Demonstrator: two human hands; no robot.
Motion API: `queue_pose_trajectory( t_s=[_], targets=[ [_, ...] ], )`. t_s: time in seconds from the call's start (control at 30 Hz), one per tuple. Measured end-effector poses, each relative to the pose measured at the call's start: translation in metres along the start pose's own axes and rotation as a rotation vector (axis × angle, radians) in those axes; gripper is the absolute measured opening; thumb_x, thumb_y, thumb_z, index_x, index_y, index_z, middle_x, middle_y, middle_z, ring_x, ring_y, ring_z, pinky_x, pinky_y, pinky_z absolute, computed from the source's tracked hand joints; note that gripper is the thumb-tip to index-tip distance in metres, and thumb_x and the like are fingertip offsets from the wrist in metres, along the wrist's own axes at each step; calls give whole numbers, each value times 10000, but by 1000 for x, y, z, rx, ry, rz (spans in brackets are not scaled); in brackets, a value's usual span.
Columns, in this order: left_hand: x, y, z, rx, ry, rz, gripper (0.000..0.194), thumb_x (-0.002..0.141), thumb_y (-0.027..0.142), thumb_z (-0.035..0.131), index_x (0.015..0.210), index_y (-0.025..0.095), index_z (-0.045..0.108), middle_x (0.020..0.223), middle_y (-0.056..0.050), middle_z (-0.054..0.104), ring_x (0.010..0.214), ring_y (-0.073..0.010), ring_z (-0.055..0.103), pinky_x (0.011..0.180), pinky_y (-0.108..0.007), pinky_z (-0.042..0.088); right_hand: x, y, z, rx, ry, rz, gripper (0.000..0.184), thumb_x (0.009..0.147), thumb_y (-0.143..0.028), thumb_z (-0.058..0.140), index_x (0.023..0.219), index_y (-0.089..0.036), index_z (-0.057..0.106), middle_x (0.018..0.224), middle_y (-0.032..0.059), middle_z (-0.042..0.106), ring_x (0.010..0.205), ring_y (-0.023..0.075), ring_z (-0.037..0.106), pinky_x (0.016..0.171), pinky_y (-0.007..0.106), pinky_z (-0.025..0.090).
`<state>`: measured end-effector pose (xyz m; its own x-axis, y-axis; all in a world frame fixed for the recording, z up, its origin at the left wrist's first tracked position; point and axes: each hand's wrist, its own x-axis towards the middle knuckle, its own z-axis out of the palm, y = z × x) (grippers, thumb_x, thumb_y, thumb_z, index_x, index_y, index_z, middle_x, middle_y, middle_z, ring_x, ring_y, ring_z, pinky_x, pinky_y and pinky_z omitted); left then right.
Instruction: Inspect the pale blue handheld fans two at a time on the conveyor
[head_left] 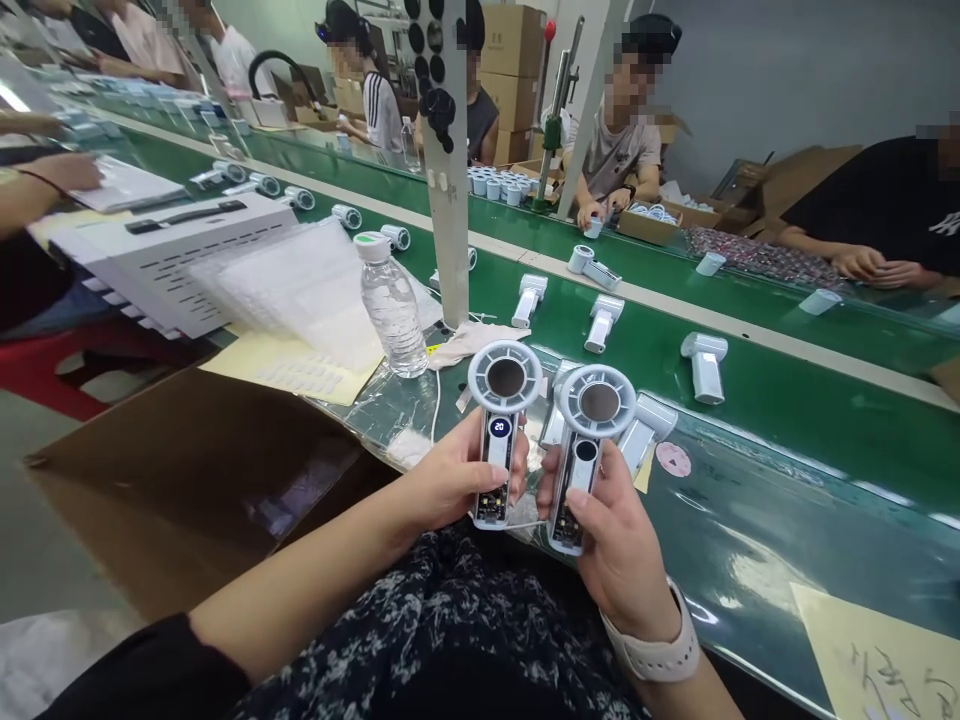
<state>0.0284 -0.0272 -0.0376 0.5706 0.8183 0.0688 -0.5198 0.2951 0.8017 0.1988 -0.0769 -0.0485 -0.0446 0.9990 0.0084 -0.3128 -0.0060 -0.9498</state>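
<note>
My left hand [459, 475] is wrapped round a white handheld fan [498, 452] with a round ringed head. A small round display on its handle reads 20, and circuit board parts show at the lower handle under my thumb. In my right hand [621, 535] is a second handheld fan [583, 472] of the same kind. Its round display is dark, and its lower handle also bares circuit parts. Both fans are held upright side by side, heads apart. Behind the right one, another fan [651, 425] lies on the bench, partly hidden.
A green conveyor belt [645, 345] carries several more fans. A water bottle [391, 305] stands left of a metal post [448, 200]. An open cardboard box [187, 480] is at lower left. A marked paper sheet [877, 650] lies lower right. Several people work across the belt.
</note>
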Motion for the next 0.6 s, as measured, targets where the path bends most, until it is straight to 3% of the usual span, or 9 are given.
queue_pose_trajectory(
  t_s=[0.23, 0.4, 0.5, 0.6],
  targets=[
    [-2, 1, -1, 19, -37, -3, 403, 746, 283, 831, 1028, 194, 558, 914, -12, 623, 773, -160, 659, 744, -327, 553, 3, -3, 4, 166, -23, 43, 276, 830, -382, 664, 1054, -235, 597, 797, 18, 619, 695, 202, 590, 673, 361, 527],
    [-6, 3, -1, 4, -57, -31, 396, 755, 281, 815, 1032, 182, 550, 921, -13, 611, 767, -157, 654, 803, -394, 573, 2, -3, 7, 273, 20, 116, 288, 810, -334, 727, 1067, -242, 634, 912, 14, 645, 763, 180, 602, 731, 334, 520],
    [-6, 3, -1, -4, -45, -31, 405, 764, 303, 796, 1062, 187, 548, 865, -7, 613, 756, -175, 670, 765, -372, 564, 1, -1, 6, 295, -27, 114, 253, 825, -360, 725, 1026, -227, 650, 814, 1, 623, 698, 162, 577, 659, 301, 497],
    [-4, 1, -3, -24, -13, -36, 427, 752, 339, 795, 1066, 185, 550, 805, 6, 616, 695, -165, 657, 699, -334, 556, 0, 0, 6, 257, 2, 92, 283, 793, -343, 764, 1030, -228, 660, 889, 8, 639, 723, 149, 573, 663, 280, 496]
  ],
)
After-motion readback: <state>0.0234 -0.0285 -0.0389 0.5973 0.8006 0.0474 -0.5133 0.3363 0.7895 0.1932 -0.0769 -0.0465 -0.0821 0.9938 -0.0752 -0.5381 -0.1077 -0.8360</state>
